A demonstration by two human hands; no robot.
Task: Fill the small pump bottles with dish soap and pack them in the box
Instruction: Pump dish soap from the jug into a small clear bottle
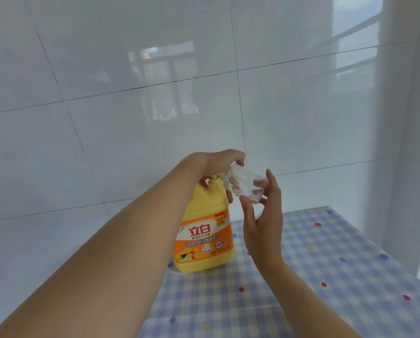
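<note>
Near far left corner of bench: dish soap jug. Left grip curled over pump head, probably pressing. Right grip pinches small bottle, tilted, mouth toward pump. Likely light, stiff, slippery: hold flat sides.

- Left hand grips the top of the yellow soap jug below it.
- Right hand pinches a tilted clear bottle, touching the left hand.

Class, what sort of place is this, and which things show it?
Probably a home kitchen or utility corner: glossy white wall tiles, a checked, dotted tablecloth, and a yellow dish soap jug standing on it.
</note>
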